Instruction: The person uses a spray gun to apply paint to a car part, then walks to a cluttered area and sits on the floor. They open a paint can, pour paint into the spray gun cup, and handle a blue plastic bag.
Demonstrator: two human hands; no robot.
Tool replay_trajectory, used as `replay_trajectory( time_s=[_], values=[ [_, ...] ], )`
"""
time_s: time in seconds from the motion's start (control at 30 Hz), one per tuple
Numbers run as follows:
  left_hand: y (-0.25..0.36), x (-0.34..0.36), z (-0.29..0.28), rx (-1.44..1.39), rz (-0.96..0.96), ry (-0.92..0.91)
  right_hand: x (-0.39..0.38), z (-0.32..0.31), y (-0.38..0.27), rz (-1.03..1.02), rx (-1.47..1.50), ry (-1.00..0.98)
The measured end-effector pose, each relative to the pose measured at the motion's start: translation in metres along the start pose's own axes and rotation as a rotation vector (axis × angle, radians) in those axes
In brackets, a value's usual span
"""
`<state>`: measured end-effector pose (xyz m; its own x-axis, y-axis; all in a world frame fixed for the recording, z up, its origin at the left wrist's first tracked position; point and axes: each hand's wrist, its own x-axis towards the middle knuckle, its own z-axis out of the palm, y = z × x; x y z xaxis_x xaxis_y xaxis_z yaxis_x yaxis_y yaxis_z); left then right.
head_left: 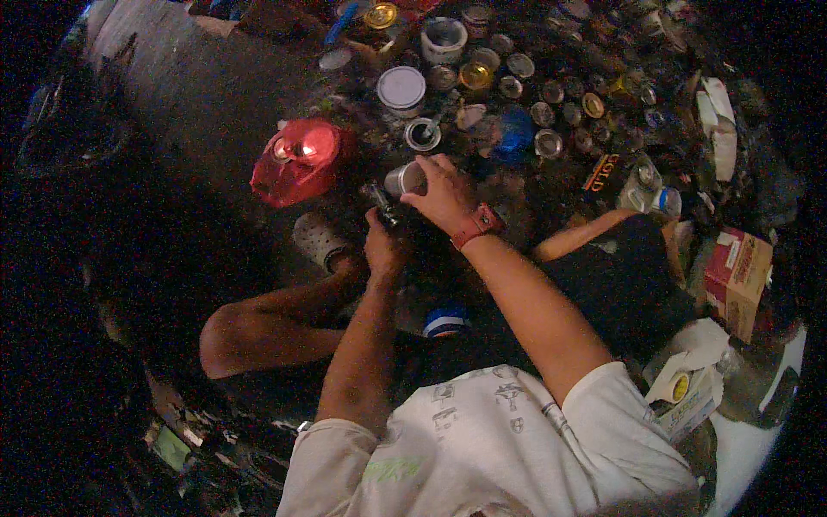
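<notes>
My right hand (444, 196), with a red watch on the wrist, is closed around a small silver cup (401, 180), tilted on its side. Just left of and below it, my left hand (384, 247) grips a dark, shiny metal tool (380, 202); its exact kind is too dim to tell. The cup and the tool's upper end are close together, and whether they touch is unclear. Beyond my right hand stands a small open can (422, 133) with a pale stick or brush handle in it. A red plastic bag (301, 162) lies left of my hands.
A white-lidded tub (401, 90), a grey open bucket (444, 40) and several small cans crowd the ground ahead and to the right. A blue round object (514, 133) sits among them. Cardboard boxes (739, 280) stand at my right. My bent legs frame the work spot.
</notes>
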<state>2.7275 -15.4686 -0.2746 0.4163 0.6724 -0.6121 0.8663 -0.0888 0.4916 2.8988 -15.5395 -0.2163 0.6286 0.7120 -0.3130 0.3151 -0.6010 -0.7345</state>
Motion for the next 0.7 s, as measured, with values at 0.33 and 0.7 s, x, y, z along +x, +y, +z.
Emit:
replay_trajectory(
  time_s=[0.33, 0.7],
  values=[
    [-0.014, -0.008, -0.016, 0.153, 0.101, -0.011, -0.018, -0.018, -0.011, -0.184, -0.103, 0.069],
    [-0.051, 0.011, -0.027, -0.136, 0.458, 0.008, 0.007, -0.180, -0.073, -0.594, 0.080, 0.558]
  ],
)
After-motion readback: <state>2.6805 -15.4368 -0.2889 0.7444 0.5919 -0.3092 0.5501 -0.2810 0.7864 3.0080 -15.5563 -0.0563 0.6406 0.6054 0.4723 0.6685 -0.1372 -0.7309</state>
